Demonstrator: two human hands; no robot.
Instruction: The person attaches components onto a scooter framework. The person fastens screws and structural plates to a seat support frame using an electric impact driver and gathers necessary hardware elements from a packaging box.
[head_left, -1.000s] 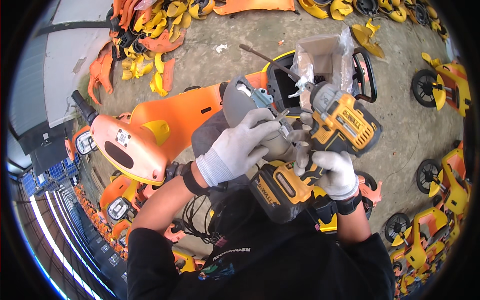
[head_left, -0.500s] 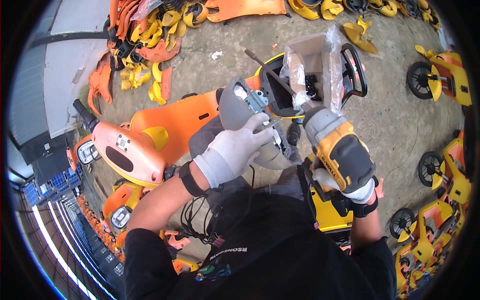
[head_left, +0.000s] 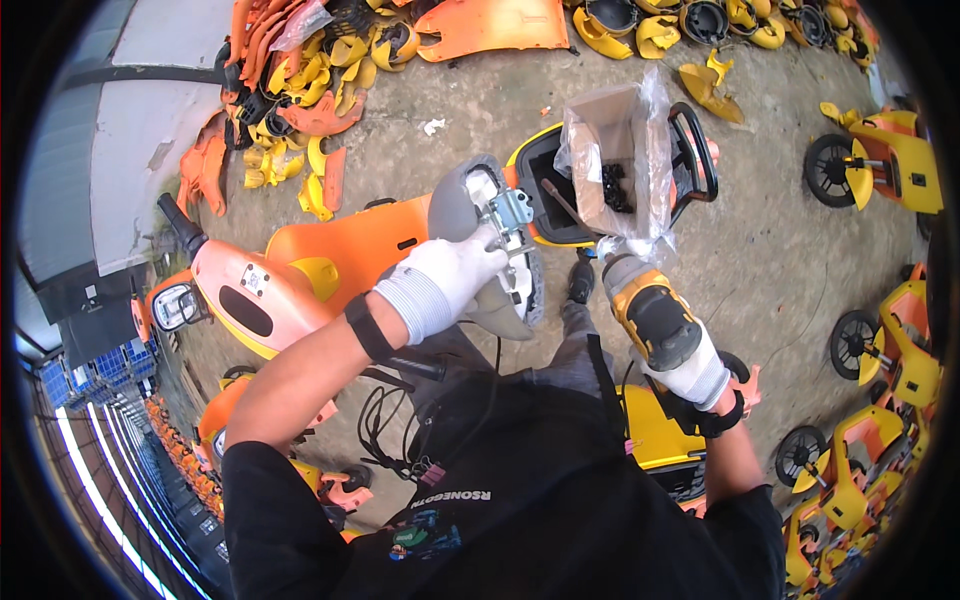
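Note:
My gloved left hand (head_left: 450, 270) grips a grey padded part, seemingly a seat (head_left: 455, 200), with metal fittings (head_left: 510, 208) on its face turned toward the right. My gloved right hand (head_left: 690, 365) holds a yellow-and-black power drill (head_left: 650, 315), its long bit (head_left: 565, 203) pointing up and away toward the black compartment. An open cardboard box (head_left: 590, 200) lined with clear plastic and holding small black pieces sits on that compartment (head_left: 545, 170) at the rear of an orange scooter (head_left: 340, 245). Black cables hang over my front.
Piles of orange and yellow shells (head_left: 300, 120) lie on the concrete floor (head_left: 450, 120) at the top. Yellow wheeled scooters (head_left: 880, 165) line the right side; others stand lower left. A grey panel wall (head_left: 120, 170) runs along the left, and the scooter's handlebar (head_left: 180, 225) reaches toward it.
My right hand has drawn the drill down and right, away from the grey part. My left hand has moved slightly left with that part, tilting it more upright.

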